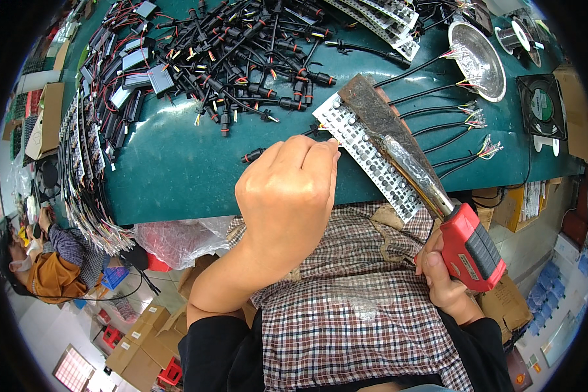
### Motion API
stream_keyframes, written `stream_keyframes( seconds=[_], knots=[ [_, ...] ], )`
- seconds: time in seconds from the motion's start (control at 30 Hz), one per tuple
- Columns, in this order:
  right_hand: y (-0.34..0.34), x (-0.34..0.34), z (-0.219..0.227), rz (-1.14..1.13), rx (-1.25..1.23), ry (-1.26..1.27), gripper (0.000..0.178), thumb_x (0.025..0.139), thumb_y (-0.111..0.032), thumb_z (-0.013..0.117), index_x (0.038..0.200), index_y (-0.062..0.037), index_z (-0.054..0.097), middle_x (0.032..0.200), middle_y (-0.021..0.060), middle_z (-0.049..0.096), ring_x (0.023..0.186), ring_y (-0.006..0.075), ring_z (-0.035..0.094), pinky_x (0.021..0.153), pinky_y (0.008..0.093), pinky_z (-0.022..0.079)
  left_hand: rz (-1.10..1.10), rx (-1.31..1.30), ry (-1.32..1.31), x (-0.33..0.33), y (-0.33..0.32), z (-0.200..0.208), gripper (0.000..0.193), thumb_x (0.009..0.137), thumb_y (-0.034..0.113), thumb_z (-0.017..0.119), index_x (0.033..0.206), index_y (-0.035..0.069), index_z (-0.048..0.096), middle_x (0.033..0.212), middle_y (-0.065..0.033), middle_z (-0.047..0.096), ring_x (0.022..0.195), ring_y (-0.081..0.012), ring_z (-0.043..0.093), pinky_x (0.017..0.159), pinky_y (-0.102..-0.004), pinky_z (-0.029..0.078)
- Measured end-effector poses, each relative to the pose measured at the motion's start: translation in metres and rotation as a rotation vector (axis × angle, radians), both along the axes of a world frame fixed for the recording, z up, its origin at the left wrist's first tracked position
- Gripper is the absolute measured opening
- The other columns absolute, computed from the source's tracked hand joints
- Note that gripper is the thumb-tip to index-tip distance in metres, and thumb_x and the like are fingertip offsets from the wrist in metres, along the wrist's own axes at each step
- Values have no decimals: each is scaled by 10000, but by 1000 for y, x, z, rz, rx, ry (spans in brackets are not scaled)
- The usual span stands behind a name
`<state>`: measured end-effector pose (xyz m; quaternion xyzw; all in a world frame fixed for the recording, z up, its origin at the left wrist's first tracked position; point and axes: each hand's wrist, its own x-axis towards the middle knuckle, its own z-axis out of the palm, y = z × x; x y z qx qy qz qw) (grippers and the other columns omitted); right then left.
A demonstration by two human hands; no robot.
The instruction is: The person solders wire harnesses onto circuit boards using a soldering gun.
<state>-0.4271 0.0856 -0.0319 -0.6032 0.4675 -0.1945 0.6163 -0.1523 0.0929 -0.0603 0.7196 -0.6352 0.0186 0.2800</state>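
Note:
My left hand is closed in a pinch at the left edge of a white circuit board carrying rows of small dark parts. A black cable, its connector showing left of the hand, runs behind the fingers; its thin wire ends come out near the fingertips. In my right hand is a red soldering iron with a black grip. Its metal shaft slants up and left over the board, the tip above the board's middle. A rusty metal bar lies across the board's far right side.
Black connector cables lie heaped at the back. Several cables with bared wires extend right of the bar, some reaching a metal dish. A solder spool and fan stand right. Wired modules lie left; a co-worker sits beyond.

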Motion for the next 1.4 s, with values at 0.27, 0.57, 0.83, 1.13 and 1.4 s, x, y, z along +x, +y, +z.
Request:
stream_keyframes(
  seconds=[0.27,0.57,0.83,1.13,1.4],
  knots=[
    [1,-2,-2,24,18,2,64,981,-81,623,996,-19,621,765,45,594,701,142,596,650,303,481,-14,-36,-12,1,1,-2,113,767,93,809,813,86,707,731,-18,611,637,-184,628,531,-308,486],
    [8,-8,-14,47,-42,69,310,950,-76,690,1243,16,647,954,77,680,804,191,666,741,323,527,-10,-26,49,0,3,-4,131,776,84,802,876,84,717,788,-24,652,669,-200,645,573,-315,511],
    [7,-6,-16,85,-72,155,365,927,-99,734,1264,22,663,1037,133,718,912,239,700,819,348,543,17,-24,24,-2,2,-1,93,768,82,799,824,80,725,747,-22,638,648,-198,642,537,-315,499],
    [4,3,-9,63,-59,172,353,931,-112,733,1250,19,663,1031,133,716,946,256,702,855,373,538,12,-9,-30,-2,-1,3,96,734,70,779,821,76,739,730,-24,622,637,-190,632,530,-303,491],
    [6,-7,-13,94,-43,167,369,933,-109,727,1272,19,654,1013,112,714,919,245,693,843,361,535,43,80,20,-5,-2,11,115,738,44,818,833,62,756,773,-48,706,682,-237,684,606,-343,525]
  ],
)
